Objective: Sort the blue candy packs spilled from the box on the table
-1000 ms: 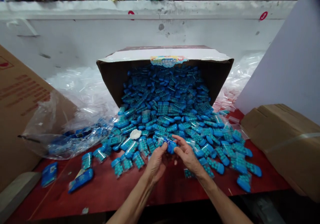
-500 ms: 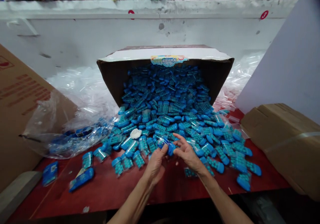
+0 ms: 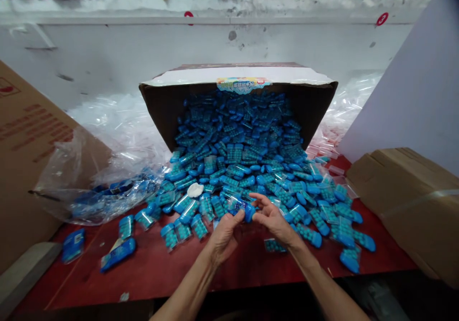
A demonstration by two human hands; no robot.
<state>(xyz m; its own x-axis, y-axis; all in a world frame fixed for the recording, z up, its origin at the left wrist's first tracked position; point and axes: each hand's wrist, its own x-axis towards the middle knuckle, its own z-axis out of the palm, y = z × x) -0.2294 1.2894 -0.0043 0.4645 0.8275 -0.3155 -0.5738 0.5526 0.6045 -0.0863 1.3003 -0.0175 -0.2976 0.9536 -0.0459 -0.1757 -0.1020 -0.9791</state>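
Label [image 3: 243, 84] print on box too small to read; both forearms cut off at bottom edge.

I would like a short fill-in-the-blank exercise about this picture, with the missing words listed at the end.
1. Both hands, the left hand and the right hand, hold one small blue ____ between them.
2. The blue containers spill out of a tipped cardboard ____.
3. The table under the pile is ____ in colour.
4. A clear plastic bag with more blue pieces lies to the ____ of the pile.

Missing words: container; box; red; left
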